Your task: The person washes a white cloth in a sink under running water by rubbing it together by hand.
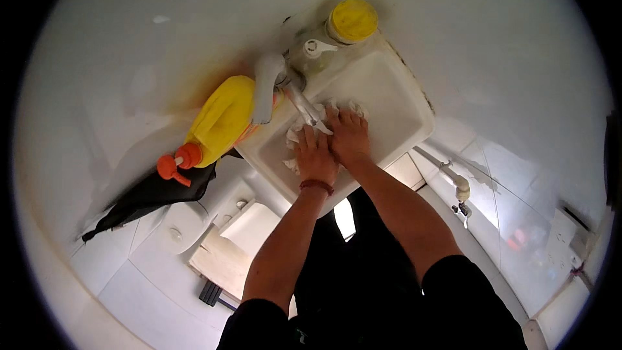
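Both of my hands are down in a white washbasin point(388, 85), pressing on a crumpled white cloth point(293, 137). My left hand point(316, 158), with a dark red bracelet at the wrist, grips the nearer left part of the cloth. Right beside it, my right hand point(351, 140) bears on the cloth's far right part, fingers bent over it. Cloth edges stick out past the fingertips; my palms hide the rest. The spout of a metal faucet point(302, 106) reaches over the cloth between my hands, and its lever handle point(265, 95) is raised at the left.
A yellow bottle point(223, 119) with an orange pump stands left of the faucet. Behind the basin are a yellow-lidded tub point(354, 20) and a clear container with a white nozzle point(318, 48). Black fabric point(160, 187) hangs at left. A wall tap point(461, 199) projects at right.
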`<state>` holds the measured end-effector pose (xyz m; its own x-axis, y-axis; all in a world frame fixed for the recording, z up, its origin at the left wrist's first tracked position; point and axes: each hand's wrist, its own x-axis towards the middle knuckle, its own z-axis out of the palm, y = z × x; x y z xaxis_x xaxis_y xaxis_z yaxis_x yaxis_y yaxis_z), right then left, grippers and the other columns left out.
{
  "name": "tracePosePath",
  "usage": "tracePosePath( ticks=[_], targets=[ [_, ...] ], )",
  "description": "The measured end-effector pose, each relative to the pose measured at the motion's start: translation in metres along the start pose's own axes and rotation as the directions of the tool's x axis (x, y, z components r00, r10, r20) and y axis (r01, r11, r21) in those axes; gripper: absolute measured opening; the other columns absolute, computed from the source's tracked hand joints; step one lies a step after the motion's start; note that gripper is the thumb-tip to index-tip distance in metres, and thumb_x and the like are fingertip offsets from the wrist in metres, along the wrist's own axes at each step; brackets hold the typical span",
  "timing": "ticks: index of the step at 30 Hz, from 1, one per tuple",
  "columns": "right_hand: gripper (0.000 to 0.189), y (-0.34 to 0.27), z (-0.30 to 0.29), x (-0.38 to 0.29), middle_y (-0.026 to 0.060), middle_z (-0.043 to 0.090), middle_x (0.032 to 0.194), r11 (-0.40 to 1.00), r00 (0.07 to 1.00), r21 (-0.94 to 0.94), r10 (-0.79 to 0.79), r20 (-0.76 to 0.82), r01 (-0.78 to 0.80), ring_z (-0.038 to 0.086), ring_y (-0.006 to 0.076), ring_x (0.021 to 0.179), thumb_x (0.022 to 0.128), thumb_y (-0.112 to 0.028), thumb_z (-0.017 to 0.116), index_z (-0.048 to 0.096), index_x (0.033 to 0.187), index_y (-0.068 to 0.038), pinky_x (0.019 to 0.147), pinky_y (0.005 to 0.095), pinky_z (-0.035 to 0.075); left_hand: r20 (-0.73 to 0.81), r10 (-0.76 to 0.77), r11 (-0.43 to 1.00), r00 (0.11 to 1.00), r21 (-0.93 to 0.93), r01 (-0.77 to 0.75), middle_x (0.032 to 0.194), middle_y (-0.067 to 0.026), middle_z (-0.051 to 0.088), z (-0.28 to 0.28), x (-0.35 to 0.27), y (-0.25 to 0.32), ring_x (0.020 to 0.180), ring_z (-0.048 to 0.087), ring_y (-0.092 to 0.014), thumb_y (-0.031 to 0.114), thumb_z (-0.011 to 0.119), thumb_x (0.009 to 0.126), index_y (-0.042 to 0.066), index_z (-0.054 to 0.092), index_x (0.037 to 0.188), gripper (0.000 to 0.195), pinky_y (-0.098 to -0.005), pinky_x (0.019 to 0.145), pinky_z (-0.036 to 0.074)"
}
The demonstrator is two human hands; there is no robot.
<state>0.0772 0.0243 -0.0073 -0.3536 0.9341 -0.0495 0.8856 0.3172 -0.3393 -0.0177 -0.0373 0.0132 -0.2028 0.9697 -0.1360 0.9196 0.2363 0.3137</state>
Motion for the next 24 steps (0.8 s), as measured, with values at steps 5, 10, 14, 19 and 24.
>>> tracePosePath(
  ticks=[5, 10, 14, 19, 24],
  targets=[
    [0.043, -0.001, 0.024, 0.013, 0.0139, 0.056, 0.117, 0.997, 0.988, 0.007, 0.075, 0.138, -0.076, 0.051, 0.036, 0.112, 0.091, -0.031, 0.053, 0.053, 0.13, -0.013, 0.093, 0.0517, 0.039, 0.402, -0.086, 0.987, 0.912, 0.161, 0.022, 0.131, -0.0113, 0.054, -0.007, 0.027, 0.0, 0.124, 0.044, -0.034, 0.035, 0.059, 0.087, 0.011, 0.054, 0.131, 0.051, -0.0534, 0.106, 0.027],
    [0.036, 0.015, 0.017, 0.038, 0.0111, 0.059, 0.098, 0.999, 0.974, 0.016, -0.031, 0.226, 0.028, 0.056, 0.032, 0.093, 0.083, -0.03, 0.062, 0.059, 0.115, -0.014, 0.084, 0.0451, 0.042, 0.243, 0.048, 0.998, 0.969, -0.043, -0.038, 0.11, -0.0077, 0.065, 0.02, 0.04, -0.014, 0.114, 0.051, -0.029, 0.036, 0.058, 0.087, 0.014, 0.059, 0.119, 0.038, -0.0457, 0.102, 0.033],
    [0.031, 0.021, -0.007, 0.067, 0.0151, 0.066, 0.085, 0.962, 0.903, 0.138, 0.166, 0.397, -0.237, 0.062, 0.0338, 0.092, 0.077, -0.027, 0.067, 0.069, 0.102, -0.008, 0.082, 0.0437, 0.046, 0.005, 0.007, 0.935, 1.0, -0.354, -0.005, 0.104, -0.0094, 0.056, 0.017, 0.053, 0.003, 0.099, 0.054, -0.03, 0.017, 0.063, 0.083, 0.009, 0.051, 0.115, 0.034, -0.041, 0.086, 0.045],
    [0.038, 0.002, -0.066, 0.057, 0.016, 0.065, 0.079, 0.963, 0.974, 0.268, -0.054, 0.222, -0.008, 0.062, 0.0352, 0.087, 0.072, -0.027, 0.067, 0.07, 0.106, -0.01, 0.079, 0.0459, 0.046, 0.389, -0.255, 0.257, 0.885, -0.855, 0.45, 0.107, -0.0109, 0.063, 0.026, 0.053, -0.02, 0.099, 0.059, -0.023, 0.01, 0.06, 0.086, 0.002, 0.059, 0.105, 0.021, -0.0367, 0.087, 0.046],
    [0.027, -0.041, -0.057, -0.036, 0.017, 0.065, 0.09, 0.941, 0.83, 0.256, -0.319, 0.457, 0.221, 0.062, 0.0372, 0.09, 0.075, -0.023, 0.062, 0.068, 0.093, -0.004, 0.085, 0.0469, 0.047, 0.104, -0.309, 0.769, 0.945, -0.558, 0.312, 0.113, -0.0259, 0.061, -0.006, 0.05, -0.013, 0.105, 0.058, -0.04, 0.022, 0.061, 0.085, -0.007, 0.061, 0.106, 0.035, -0.0485, 0.091, 0.046]
  ],
)
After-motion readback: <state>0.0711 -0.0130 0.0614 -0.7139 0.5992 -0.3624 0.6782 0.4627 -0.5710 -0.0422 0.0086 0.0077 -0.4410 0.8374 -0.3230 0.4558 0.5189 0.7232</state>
